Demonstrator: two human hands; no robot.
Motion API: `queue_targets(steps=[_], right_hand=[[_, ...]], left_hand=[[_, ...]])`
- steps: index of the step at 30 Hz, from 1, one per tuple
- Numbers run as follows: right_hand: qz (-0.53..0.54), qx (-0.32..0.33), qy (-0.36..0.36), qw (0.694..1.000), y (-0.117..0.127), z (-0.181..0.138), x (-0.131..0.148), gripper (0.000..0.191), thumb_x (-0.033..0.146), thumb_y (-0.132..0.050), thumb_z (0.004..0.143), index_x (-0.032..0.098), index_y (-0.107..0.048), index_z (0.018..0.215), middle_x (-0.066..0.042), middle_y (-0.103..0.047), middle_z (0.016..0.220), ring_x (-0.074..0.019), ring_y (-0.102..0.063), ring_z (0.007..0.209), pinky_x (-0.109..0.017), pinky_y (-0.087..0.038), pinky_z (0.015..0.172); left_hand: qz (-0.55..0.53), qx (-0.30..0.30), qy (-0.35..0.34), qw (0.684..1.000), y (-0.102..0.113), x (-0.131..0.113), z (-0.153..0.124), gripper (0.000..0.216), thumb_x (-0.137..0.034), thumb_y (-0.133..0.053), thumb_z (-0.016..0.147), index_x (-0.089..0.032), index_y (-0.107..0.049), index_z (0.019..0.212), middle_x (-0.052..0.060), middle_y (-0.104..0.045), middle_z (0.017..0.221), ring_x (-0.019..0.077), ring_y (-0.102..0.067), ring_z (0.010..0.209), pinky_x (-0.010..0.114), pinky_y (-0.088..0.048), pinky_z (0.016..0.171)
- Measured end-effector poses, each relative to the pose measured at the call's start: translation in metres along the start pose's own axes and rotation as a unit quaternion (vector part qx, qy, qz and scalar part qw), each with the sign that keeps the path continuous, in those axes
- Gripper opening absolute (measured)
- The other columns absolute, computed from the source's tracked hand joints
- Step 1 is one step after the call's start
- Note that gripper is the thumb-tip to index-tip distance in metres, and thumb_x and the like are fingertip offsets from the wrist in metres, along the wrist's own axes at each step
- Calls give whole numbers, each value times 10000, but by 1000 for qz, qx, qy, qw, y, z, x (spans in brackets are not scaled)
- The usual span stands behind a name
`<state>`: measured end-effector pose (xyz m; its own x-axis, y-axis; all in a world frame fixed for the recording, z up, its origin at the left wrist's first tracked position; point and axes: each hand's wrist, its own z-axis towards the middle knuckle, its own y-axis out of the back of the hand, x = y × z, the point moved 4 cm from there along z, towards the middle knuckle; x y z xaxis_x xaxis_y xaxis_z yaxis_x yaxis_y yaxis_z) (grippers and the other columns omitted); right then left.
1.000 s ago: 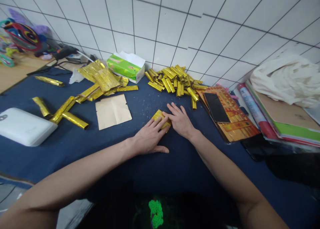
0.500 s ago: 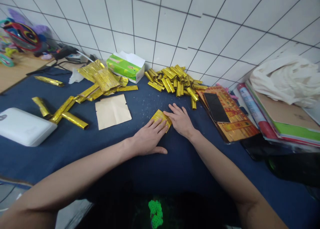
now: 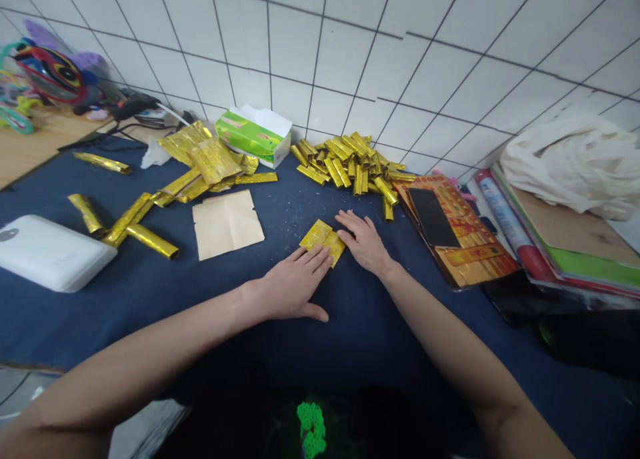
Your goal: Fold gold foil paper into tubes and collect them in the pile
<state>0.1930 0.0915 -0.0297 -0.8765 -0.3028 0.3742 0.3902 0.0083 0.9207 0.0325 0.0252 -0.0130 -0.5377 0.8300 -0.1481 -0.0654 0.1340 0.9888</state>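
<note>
A folded sheet of gold foil paper (image 3: 323,235) lies flat on the dark blue cloth before me. My left hand (image 3: 297,282) rests palm down with its fingertips on the near left edge of the foil, thumb stretched out to the side. At the foil's right edge is my right hand (image 3: 365,245), fingers extended and thumb touching the sheet. To the left lies a flat tan paper square (image 3: 227,225). Beyond my hands is a heap of folded gold paper rolls (image 3: 350,155).
A green tissue box (image 3: 255,135) stands by the tiled wall, beside gold foil packets (image 3: 215,159). A white device (image 3: 55,255) lies at left. At right, a black phone (image 3: 433,215) rests on red-gold printed sheets (image 3: 483,262), near folders and a white cloth bag (image 3: 570,159).
My left hand has drawn slightly back toward me and left, uncovering more of the foil sheet. My right hand has barely shifted, still at the foil's right edge.
</note>
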Motion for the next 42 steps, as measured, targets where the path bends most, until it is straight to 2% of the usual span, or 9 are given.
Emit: queue_targets(steps=[3,8,16,20,25,29,34,37,42], right_hand=[[25,-11,-16,999,-1,1,1,510,397,-333,877,196,-336,1345,-90,-422,1367,-209,-294,1307,-495,-193,1046],[-52,22,-10,998,-9,3,8,720,544,-382,809,135,-238,1384,-131,-251,1451,-274,-166,1345,-532,-133,1052],[-102,14,-79,992,-7,12,-14,666,546,-309,840,150,-262,1374,-132,-232,1458,-288,-148,1347,-573,-155,1029],[-101,13,-77,992,-6,12,-13,657,564,-302,838,164,-300,1360,-130,-242,1455,-294,-157,1344,-583,-160,1023],[-85,-1,-79,993,-5,9,-10,673,589,-323,824,160,-335,1343,-128,-272,1443,-294,-190,1336,-575,-172,1023],[-90,-23,-75,993,-4,4,-13,637,565,-345,829,164,-363,1324,-133,-318,1422,-295,-231,1322,-567,-211,1009],[-126,-62,-34,989,-2,-3,-9,556,485,-320,870,146,-384,1307,-151,-356,1398,-293,-278,1303,-562,-242,989],[-153,-93,0,984,3,-5,1,492,399,-343,884,139,-398,1298,-152,-340,1407,-291,-274,1305,-573,-228,992],[-159,-110,159,968,7,-17,34,355,218,-350,891,179,-508,1207,-83,-409,1375,-241,-309,1297,-547,-176,1035]], left_hand=[[1,2,-1,1000,0,0,0,930,-697,-437,701,-44,-290,1347,207,-283,1413,291,-215,1328,403,-179,1063],[8,-3,-11,1000,0,0,0,942,-702,-428,701,-37,-278,1351,211,-262,1420,289,-177,1339,396,-163,1066],[6,0,-4,1000,-1,1,0,925,-712,-419,698,-51,-311,1336,199,-300,1408,289,-235,1321,394,-177,1061],[18,-18,0,1000,3,-1,2,889,-708,-429,698,-93,-325,1332,191,-345,1386,296,-303,1286,404,-231,1029],[34,-50,4,998,10,-2,6,751,-667,-454,723,-136,-434,1254,160,-468,1290,287,-403,1206,418,-286,984],[48,-57,8,997,13,5,7,637,-626,-458,755,-165,-501,1193,123,-517,1246,279,-428,1179,460,-255,995],[93,-71,30,993,15,6,7,609,-620,-405,788,-144,-555,1137,114,-539,1226,289,-367,1222,474,-193,1021],[119,-77,42,989,14,2,8,657,-648,-402,768,-100,-593,1078,134,-579,1146,289,-431,1139,435,-236,996],[137,-86,42,986,11,-4,9,671,-650,-451,740,-68,-612,1033,134,-614,1018,242,-515,950,380,-308,919]])
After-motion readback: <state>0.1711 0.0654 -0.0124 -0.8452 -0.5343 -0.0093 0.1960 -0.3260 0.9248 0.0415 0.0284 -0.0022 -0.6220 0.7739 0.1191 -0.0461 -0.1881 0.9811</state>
